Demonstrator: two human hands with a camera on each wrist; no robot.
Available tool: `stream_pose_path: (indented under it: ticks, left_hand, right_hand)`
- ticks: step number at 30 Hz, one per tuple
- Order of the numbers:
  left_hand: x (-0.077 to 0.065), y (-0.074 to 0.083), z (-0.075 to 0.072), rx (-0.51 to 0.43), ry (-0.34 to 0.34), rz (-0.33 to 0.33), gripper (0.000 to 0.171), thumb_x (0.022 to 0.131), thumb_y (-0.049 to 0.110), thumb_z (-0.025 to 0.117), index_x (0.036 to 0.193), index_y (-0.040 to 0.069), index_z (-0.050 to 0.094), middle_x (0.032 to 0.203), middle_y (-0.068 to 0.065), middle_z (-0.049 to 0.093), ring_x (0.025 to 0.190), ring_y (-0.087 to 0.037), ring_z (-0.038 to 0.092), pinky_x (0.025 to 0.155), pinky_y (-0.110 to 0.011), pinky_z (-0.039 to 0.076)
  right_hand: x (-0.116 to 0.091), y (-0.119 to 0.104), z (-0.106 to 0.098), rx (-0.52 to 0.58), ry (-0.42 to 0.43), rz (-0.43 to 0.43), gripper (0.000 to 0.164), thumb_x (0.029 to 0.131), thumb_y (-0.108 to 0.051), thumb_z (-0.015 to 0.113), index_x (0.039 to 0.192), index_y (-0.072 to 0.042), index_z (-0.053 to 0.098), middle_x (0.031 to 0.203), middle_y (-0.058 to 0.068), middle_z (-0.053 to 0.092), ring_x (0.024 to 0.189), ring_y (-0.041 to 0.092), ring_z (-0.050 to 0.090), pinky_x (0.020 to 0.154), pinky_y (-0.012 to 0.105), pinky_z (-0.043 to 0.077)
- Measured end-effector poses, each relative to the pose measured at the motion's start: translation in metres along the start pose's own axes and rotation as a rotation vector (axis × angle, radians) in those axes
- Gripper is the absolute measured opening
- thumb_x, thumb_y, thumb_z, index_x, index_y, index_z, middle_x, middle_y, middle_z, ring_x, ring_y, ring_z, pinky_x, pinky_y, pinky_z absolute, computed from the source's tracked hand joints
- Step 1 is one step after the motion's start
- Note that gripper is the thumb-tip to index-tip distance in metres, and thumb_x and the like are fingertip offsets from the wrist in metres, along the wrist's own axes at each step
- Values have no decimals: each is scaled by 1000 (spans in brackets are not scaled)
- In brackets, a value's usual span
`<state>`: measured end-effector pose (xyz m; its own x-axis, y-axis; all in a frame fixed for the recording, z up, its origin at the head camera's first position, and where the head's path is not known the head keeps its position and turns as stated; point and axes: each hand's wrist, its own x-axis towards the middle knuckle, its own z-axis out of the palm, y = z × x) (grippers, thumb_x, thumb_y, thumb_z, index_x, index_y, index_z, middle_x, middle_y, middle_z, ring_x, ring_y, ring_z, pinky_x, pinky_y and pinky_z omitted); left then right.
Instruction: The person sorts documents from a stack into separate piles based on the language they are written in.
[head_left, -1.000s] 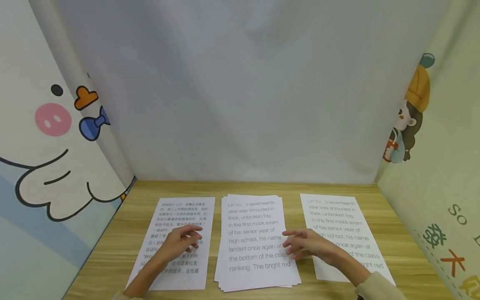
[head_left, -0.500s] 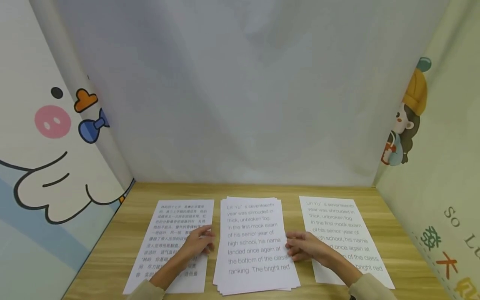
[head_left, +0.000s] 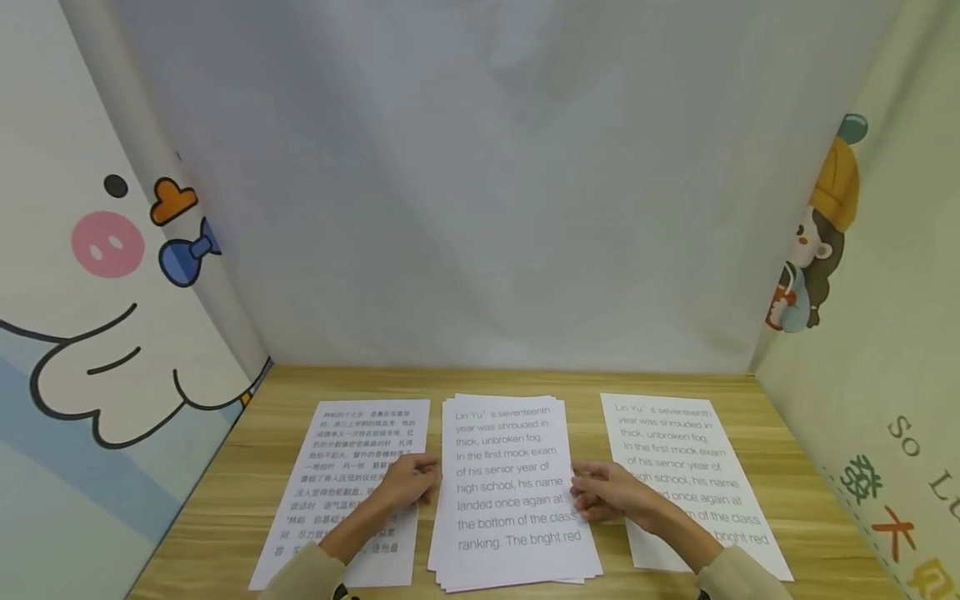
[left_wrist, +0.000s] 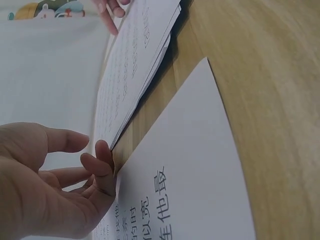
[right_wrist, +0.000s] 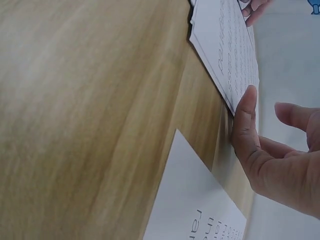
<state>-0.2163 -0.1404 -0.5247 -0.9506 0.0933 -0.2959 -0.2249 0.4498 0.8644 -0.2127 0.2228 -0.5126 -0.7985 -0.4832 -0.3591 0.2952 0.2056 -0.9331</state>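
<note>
A stack of printed paper sheets lies in the middle of the table, its edges slightly uneven and English text on top. My left hand is at the stack's left side, over the right edge of a sheet with Chinese text. In the left wrist view its fingers are loosely bent, with nothing held between thumb and fingers. My right hand has its fingertips right at the stack's right edge. The right wrist view shows its thumb apart from the fingers.
Another sheet with English text lies at the right, partly under my right hand in the head view. The wooden table meets a pale cloth backdrop. Cartoon-printed panels stand at both sides.
My left hand has moved right, from over the Chinese sheet to the stack's left edge. My right hand has shifted slightly and stays by the right edge. The papers lie as before.
</note>
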Motion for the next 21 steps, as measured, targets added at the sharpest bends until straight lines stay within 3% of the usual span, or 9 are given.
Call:
stream_pose_path:
  ticks: [8,21]
  left_hand:
    - [1,5,4,43,-7,-8,47,98,16,60,142,-1,57,68,-3,60,59,-12,52,53,-20,41]
    - [-1,10,4,39,-18,5,50,97,14,60,143,-6,53,88,-6,63,65,-14,56,55,-22,42]
  right_hand:
    - [-1,1,1,-11,4,1,69,105,-19,54,154,17,21,113,12,60,87,10,65,77,22,61]
    - [-2,2,3,-37,34,-12,70,104,-17,55,154,17,19,116,15,62,88,12,65,75,23,62]
